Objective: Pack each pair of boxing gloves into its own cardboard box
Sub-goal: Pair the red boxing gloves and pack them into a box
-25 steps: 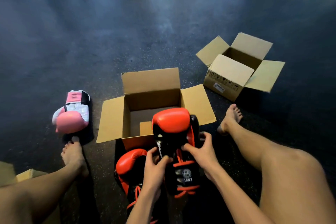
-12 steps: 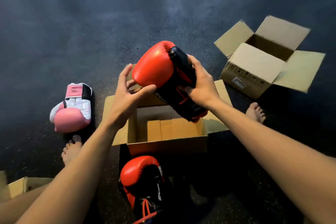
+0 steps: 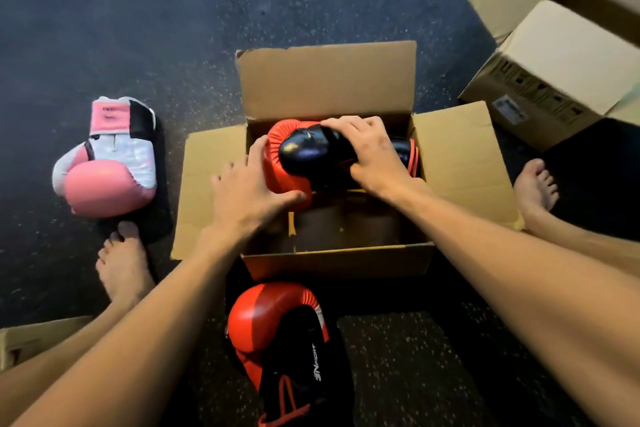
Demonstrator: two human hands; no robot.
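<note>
Left grip [image 3: 249,191] wraps the red padded end of the red boxing glove [image 3: 308,152], thumb on the near side and fingers over the far side. Right grip [image 3: 367,152] curls over the glove's black palm side. Together they hold it lying sideways inside the open cardboard box [image 3: 339,262] at the centre of the frame, close to the far wall, cuff toward the right wall. Whether it already rests on the box bottom I cannot tell.

To do this step well, I would press it flat and snug against that far wall, leaving the near half of the box for its mate. The second red glove [image 3: 277,333] lies on the floor at bottom centre, just below the box's near wall. Let go only once the glove sits without springing up. The pink and white glove [image 3: 107,170], at the left of the frame, looks meant for the other box [image 3: 554,55], upper right.
</note>
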